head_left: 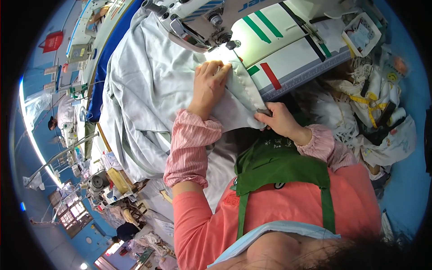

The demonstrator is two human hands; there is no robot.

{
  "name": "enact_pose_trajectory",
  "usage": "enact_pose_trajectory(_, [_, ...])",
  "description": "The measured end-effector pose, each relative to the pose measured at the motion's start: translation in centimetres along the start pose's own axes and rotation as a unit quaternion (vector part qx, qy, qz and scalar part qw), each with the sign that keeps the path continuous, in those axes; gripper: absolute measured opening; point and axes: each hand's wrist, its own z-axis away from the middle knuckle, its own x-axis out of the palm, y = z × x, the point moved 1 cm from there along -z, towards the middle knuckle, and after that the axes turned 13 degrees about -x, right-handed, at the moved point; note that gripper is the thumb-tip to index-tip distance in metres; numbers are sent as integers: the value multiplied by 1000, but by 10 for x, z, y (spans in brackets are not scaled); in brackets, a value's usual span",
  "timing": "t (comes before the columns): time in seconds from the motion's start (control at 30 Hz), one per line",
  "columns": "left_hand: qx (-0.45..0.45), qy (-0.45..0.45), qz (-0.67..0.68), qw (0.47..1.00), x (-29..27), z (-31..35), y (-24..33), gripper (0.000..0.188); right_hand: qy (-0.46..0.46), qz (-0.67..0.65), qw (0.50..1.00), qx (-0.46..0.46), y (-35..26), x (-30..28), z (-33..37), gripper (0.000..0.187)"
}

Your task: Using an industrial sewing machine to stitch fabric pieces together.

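Note:
A wide pale grey cloth (148, 85) spreads over the sewing table, its front part hanging toward my lap. Above it stands a white sewing machine (193, 27), its lit needle area just beyond my fingers. My left hand (209, 87) lies on the cloth close to the needle, palm down, fingers stretched forward. To the right, my right hand (281, 120) is closed at the table's front edge, thumb and fingers pinching the cloth's folded edge (246, 85). A small dark grey patch shows by those fingertips; I cannot tell what it is.
Green, red and black tape strips mark the white table top (288, 49), with a ruler (310, 74) along its front edge. A white tray (361, 35) of small items sits at the far right. Below hang bags with thread spools and a yellow tape measure (371, 110). Other machines stand left.

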Motion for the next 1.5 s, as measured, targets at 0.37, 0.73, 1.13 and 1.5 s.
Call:
enact_pose_trajectory(0.37, [88, 9, -27, 996, -9, -19, -21, 33, 29, -33, 999, 8, -14, 9, -9, 23])
enact_pose_trajectory(0.73, [54, -60, 61, 995, -18, 51, 77, 32, 62, 8, 996, -71, -1, 8, -8, 23])
enact_pose_trajectory(1.13, [77, 25, 37, 996, -4, 72, 77, 28, 33, 442, 712, -545, -40, -23, -5, 20])
enact_pose_trajectory(1.5, [110, 13, 68, 991, -14, 66, 66, 26, -69, 499, 696, -512, -32, -29, -24, 21])
